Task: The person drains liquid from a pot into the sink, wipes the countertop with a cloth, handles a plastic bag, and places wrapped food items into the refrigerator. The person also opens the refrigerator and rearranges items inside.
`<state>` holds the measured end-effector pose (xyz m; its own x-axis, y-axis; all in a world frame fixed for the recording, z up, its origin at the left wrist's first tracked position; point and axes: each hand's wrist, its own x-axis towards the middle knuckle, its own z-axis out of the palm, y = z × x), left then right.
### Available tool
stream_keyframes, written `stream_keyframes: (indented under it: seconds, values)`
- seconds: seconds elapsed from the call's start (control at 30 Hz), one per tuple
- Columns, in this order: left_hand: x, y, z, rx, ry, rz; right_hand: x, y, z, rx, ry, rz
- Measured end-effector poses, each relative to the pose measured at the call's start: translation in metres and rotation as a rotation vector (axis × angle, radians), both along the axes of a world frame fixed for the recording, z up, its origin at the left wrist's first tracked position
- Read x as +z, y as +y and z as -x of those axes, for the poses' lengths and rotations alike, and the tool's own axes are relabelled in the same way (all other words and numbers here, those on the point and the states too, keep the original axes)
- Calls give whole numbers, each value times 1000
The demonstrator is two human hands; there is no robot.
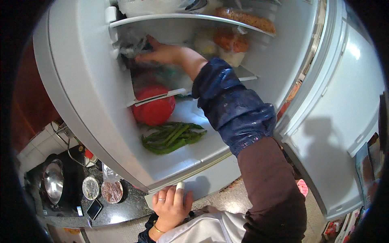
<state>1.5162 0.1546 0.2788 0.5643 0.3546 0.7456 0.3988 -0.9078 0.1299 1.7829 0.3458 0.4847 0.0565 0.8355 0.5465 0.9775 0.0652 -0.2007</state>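
Observation:
Inside the open refrigerator, my right hand reaches to the left side of the middle shelf, its fingers at a clear plastic bag; whether they grip it is not clear. My left hand, with a ring and a wrapped fingertip, rests with bent fingers on the refrigerator's lower front edge. A round red object stands beneath the shelf's front strip. Long green pods lie in front of it on the bottom surface. Bagged food sits at the right of the middle shelf.
The open refrigerator door stands at right. The upper shelf holds bagged items, including a long brown food package. On the stone counter at lower left are two covered bowls, a phone and a cooktop with a metal pan.

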Motion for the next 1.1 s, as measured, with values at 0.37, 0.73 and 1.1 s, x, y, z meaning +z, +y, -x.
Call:
stream_keyframes:
  seconds: [0.37, 0.73, 1.1]
  values:
    - [4, 0, 2, -10, -5, 15, -4, -133, -136, -528, -1031, -291]
    - [4, 0, 4, 15, -4, 17, -4, -144, -151, -346, -846, -193]
    - [1, 3, 4, 44, -85, -4, -3, -133, -131, -485, -894, -217]
